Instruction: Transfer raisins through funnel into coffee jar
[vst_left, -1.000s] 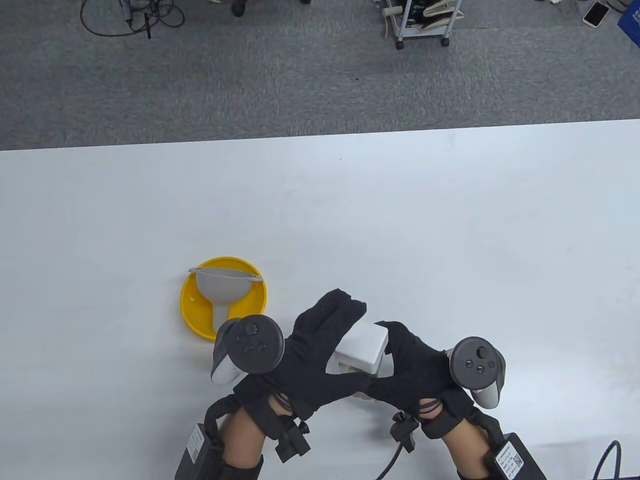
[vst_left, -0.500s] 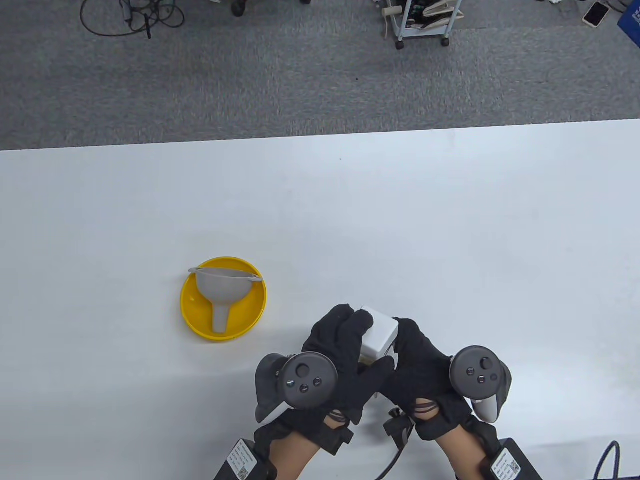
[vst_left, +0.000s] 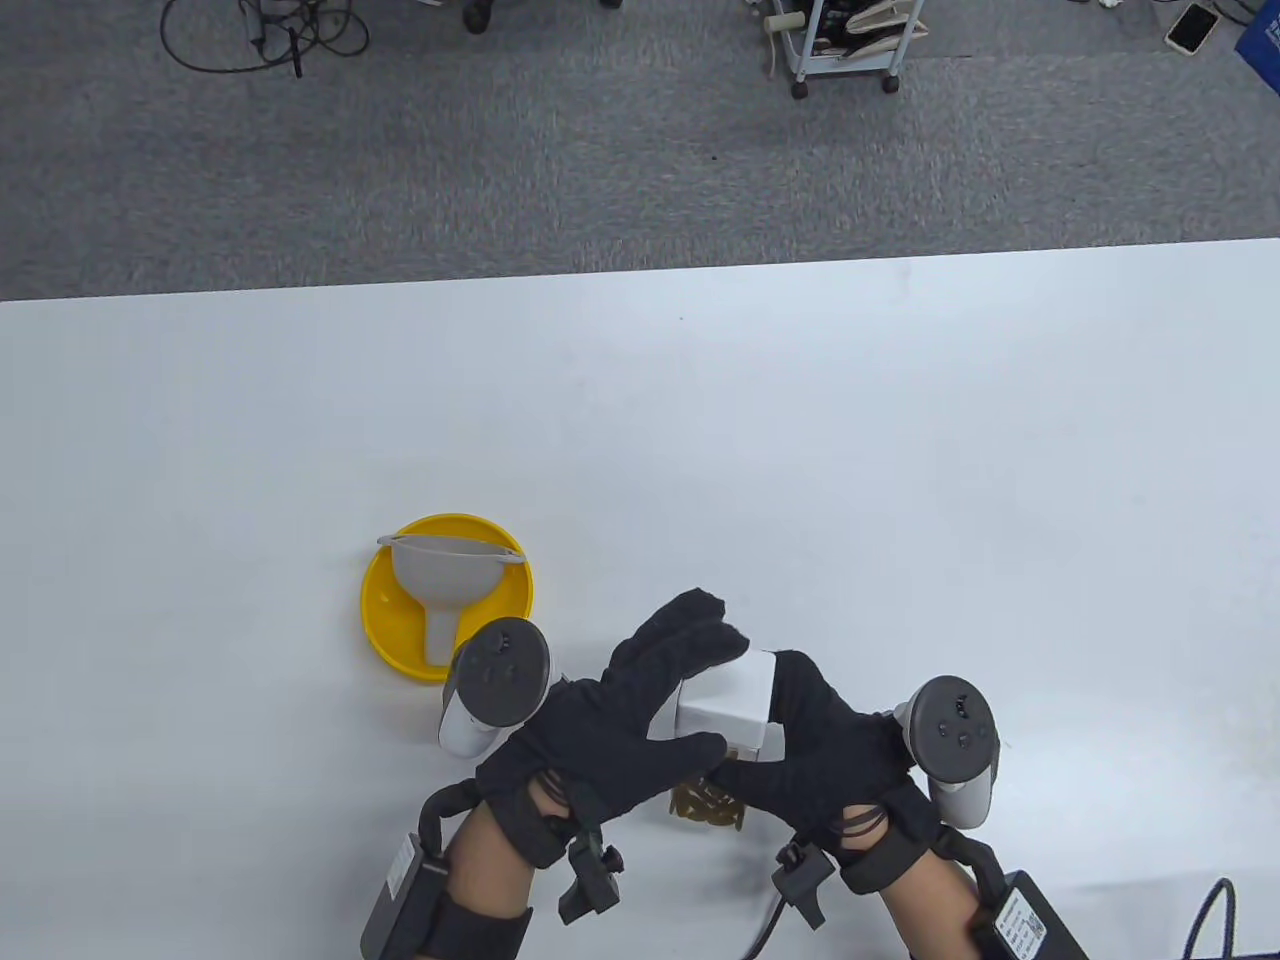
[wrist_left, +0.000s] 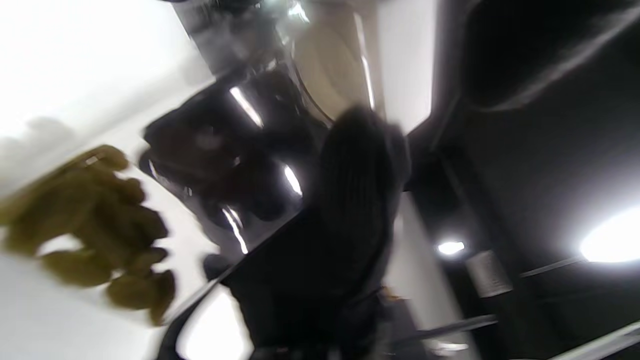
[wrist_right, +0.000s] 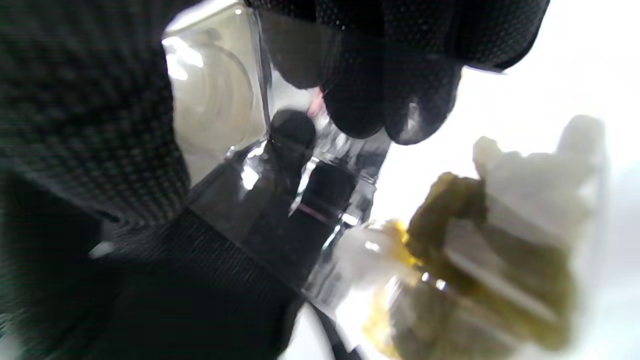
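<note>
A clear glass jar with a white square lid (vst_left: 728, 692) is held between both hands above the table's (vst_left: 900, 450) near edge. Greenish-gold raisins (vst_left: 706, 806) show in its near end, also in the left wrist view (wrist_left: 95, 215) and the right wrist view (wrist_right: 480, 280). My left hand (vst_left: 690, 690) grips the lid, fingers over its far left side and thumb below. My right hand (vst_left: 790, 715) grips the jar's body from the right. A grey funnel (vst_left: 440, 575) lies on its side in a yellow bowl (vst_left: 505, 610), left of the hands. No other jar is in view.
The bowl stands just beyond the left hand's tracker (vst_left: 492, 690). The table's far edge runs along grey carpet with a wheeled cart (vst_left: 840, 45) and cables (vst_left: 260, 30) beyond.
My left hand has turned on the lid: its tracker swung right toward the jar, then back left near the bowl. The raisins now show below the lid. The right hand stayed on the jar.
</note>
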